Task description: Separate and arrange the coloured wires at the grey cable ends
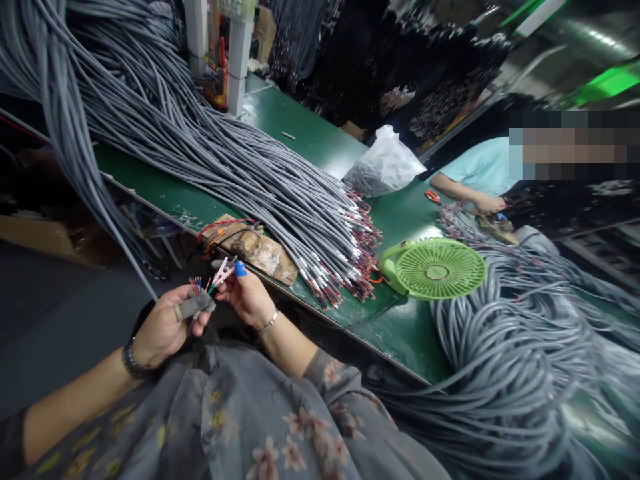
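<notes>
My left hand point(165, 327) is closed around the end of a grey cable point(195, 305), whose coloured inner wires point(196, 285) fan out above my fingers. My right hand point(249, 297) is closed on a small metal tweezer-like tool point(221, 273), its tip touching those wires; a blue cap point(241, 269) covers one fingertip. Both hands are held in front of the green bench's near edge, above my flowered lap. The grey cable runs up and away to the left.
A large bundle of grey cables point(240, 173) with stripped ends lies across the green bench point(400, 327). A green fan point(434, 269), a taped brown block point(257, 250) and a plastic bag point(384, 167) sit on it. Another person point(480, 177) works at the far side.
</notes>
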Demonstrator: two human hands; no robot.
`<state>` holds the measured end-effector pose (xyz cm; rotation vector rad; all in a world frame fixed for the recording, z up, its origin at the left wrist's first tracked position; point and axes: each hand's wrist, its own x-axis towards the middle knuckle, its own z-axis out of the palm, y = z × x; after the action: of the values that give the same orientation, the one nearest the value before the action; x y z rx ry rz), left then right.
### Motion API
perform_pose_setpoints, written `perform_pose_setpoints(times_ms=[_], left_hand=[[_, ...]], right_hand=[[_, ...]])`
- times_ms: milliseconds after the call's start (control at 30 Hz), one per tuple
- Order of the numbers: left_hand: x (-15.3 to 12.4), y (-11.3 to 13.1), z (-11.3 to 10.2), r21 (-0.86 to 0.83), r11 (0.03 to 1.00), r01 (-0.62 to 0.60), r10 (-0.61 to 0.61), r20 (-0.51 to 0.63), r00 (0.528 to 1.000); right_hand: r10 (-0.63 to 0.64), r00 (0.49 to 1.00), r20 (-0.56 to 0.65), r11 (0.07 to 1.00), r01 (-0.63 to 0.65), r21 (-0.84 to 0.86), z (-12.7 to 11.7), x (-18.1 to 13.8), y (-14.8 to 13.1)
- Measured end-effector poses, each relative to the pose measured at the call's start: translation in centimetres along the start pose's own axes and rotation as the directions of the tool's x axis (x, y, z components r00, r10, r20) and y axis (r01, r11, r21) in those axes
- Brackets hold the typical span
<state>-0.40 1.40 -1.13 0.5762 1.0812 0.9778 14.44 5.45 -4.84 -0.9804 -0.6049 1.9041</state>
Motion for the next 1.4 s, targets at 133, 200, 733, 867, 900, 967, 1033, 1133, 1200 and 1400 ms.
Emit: perform_pose_setpoints(times_ms=[133,200,733,867,900,967,1033,1133,1200,1400], left_hand=[[0.3,-0.2,-0.1,-0.011,1.0,-0.001,0.001,0.025,1.0],[0.4,-0.3,-0.2,-0.005,1.0,-0.009,0.009,0.046,0.999],[0.2,-0.7,-0.6,0.035,0.999,-0.041,0.041,0.015,0.999],[-0.5,-0.7,-0.5,0.062,0.996,-0.069,0.071,-0.029,0.997],[-0.7,-0.8,-0.5,0.072,0.994,-0.078,0.081,-0.04,0.996],[-1.0,-1.0,-0.6,0.097,0.99,-0.106,0.113,-0.067,0.991],[-1.1,-1.1,-0.6,0.12,0.983,-0.137,0.149,-0.092,0.985],[-1.0,-1.1,-0.6,0.131,0.978,-0.161,0.175,-0.1,0.98],[-0.9,-1.3,-0.7,0.141,0.977,-0.161,0.175,-0.092,0.98],[-0.7,-1.6,-0.8,0.162,0.977,-0.141,0.156,-0.089,0.984]], right_hand=[[0.023,0.999,0.042,1.0,-0.024,0.018,0.2,0.5,0.0],[0.028,0.999,0.033,0.999,-0.029,0.027,0.3,0.7,0.1],[0.077,0.997,0.007,0.994,-0.077,0.083,0.5,0.6,-0.2],[0.057,0.998,0.022,0.997,-0.058,0.054,0.1,0.2,-0.3],[0.04,0.999,0.013,0.998,-0.041,0.044,0.0,0.1,-0.2],[0.013,1.0,-0.002,1.0,-0.013,0.022,-0.1,0.0,0.0],[-0.001,1.0,-0.011,1.0,0.002,0.009,-0.3,0.0,0.1],[0.018,1.0,0.005,1.0,-0.018,-0.009,-0.6,-0.3,0.0],[0.081,0.995,0.058,0.996,-0.078,-0.054,-0.9,-0.7,-0.2],[0.138,0.978,0.157,0.986,-0.12,-0.115,-1.2,-1.7,-0.3]])
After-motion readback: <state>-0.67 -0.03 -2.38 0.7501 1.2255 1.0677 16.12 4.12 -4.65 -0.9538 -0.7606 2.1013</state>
